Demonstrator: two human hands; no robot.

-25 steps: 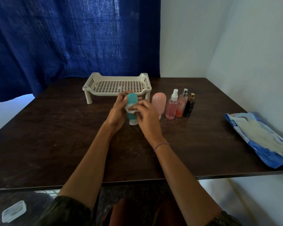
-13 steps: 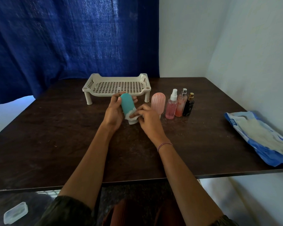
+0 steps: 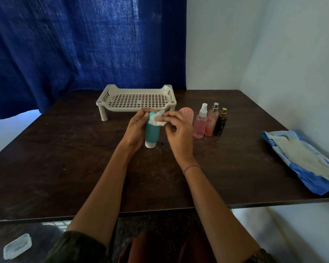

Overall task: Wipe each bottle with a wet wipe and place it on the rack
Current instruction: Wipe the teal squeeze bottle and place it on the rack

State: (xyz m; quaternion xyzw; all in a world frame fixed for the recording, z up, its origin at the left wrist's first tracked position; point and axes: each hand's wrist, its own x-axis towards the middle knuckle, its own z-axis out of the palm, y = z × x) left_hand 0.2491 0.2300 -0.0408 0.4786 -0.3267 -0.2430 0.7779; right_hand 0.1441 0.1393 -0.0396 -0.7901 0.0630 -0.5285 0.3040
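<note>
- Teal bottle (image 3: 152, 130) is gripped, cap down, by the left hand (image 3: 135, 128), fingers curled round it.
- Wet wipe (image 3: 158, 120) is pinched against its top by the right hand (image 3: 179, 130).

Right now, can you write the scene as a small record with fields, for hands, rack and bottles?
left hand: grips teal bottle, cap down
right hand: pinches wet wipe against bottle's top
rack: no bottle on it, behind the hands
waiting bottles: pink tube, pink spray, peach spray, black bottle, in a row right of the teal bottle
wipes pack: open, at right edge of table
</note>
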